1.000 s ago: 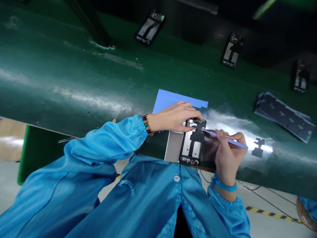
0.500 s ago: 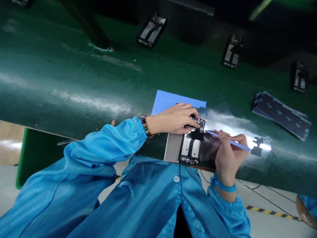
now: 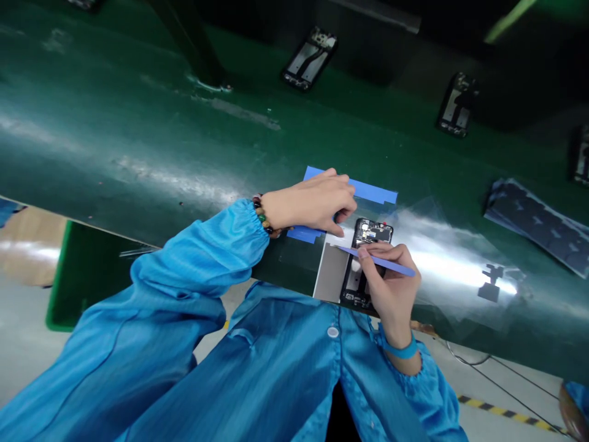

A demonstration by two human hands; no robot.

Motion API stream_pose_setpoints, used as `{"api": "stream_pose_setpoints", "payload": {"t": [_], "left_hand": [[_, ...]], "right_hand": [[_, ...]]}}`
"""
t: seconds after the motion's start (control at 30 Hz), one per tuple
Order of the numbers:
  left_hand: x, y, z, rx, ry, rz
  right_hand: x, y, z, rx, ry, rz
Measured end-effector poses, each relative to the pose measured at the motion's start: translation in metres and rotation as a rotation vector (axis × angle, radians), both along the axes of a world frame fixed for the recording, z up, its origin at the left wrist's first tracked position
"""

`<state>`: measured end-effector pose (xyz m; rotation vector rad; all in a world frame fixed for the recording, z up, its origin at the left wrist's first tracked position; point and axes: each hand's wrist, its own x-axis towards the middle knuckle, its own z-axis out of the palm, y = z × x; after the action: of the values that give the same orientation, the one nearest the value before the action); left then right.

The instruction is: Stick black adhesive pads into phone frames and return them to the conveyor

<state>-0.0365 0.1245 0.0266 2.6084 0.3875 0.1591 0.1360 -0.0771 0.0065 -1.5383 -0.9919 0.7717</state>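
Shifted toward nine o'clock since half a second ago, with the right hand (image 3: pixel 391 281) and its pointed blue tool (image 3: pixel 394 266) across the open phone (image 3: pixel 352 276); drawn off the phone, with the left hand (image 3: pixel 317 199). Resting, in the phone's case, at four o'clock in view, by the table's (image 3: pixel 257 153) near edge, just beside a grey card (image 3: pixel 330 277). Pinching the tool, in the right hand; curled, in the left, cannot tell whether around anything. Ringed by a blue sheet (image 3: pixel 375 191) at twelve o'clock and a black sticker (image 3: pixel 489 290) at three.
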Motion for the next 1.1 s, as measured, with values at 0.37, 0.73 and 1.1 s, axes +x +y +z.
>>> {"api": "stream_pose_setpoints", "payload": {"t": [0.37,0.73,1.1], "left_hand": [[0.0,-0.004,-0.008,0.035,-0.025,0.085],[0.002,-0.008,-0.004,0.075,-0.092,0.085],[-0.025,-0.031,-0.01,0.056,-0.266,0.232]], "right_hand": [[-0.002,0.003,0.002,-0.031,-0.046,0.046],[0.031,-0.033,0.01,0.055,0.115,-0.149],[0.017,0.003,-0.003,0.07,0.058,-0.042]]}}
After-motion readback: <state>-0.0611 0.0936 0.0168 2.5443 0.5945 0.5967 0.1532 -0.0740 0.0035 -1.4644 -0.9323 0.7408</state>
